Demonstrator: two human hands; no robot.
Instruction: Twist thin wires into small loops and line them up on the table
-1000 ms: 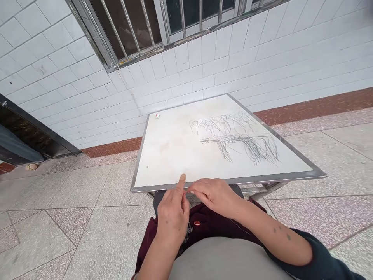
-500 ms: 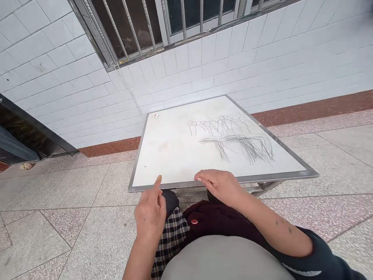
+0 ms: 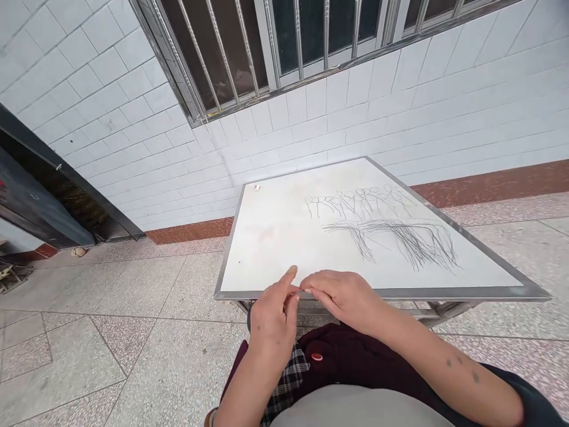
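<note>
Dark strands lie on the white tabletop (image 3: pixel 275 255) in two groups: a looped, spaced-out row (image 3: pixel 360 201) farther back and a denser tangled bunch (image 3: pixel 413 237) closer to me. Over the near metal edge, my right hand (image 3: pixel 344 296) has its thumb and fingertips pinched together; what they hold is too small to name. My left hand (image 3: pixel 275 311) is beside it, index finger stretched out and thumb apart, its fingertips close to the right fingertips. Whether a thin strand runs between the hands cannot be made out.
A small white and red object (image 3: pixel 256 187) lies at the table's far left corner. Behind stands a white tiled wall (image 3: pixel 284 133) with a barred window (image 3: pixel 311 41). To the left is a dark doorway (image 3: pixel 57 184). My lap is against the near side.
My left hand has moved right, up to my right hand. The view has shifted, so the table appears lower and further right. The right hand keeps its pinch.
</note>
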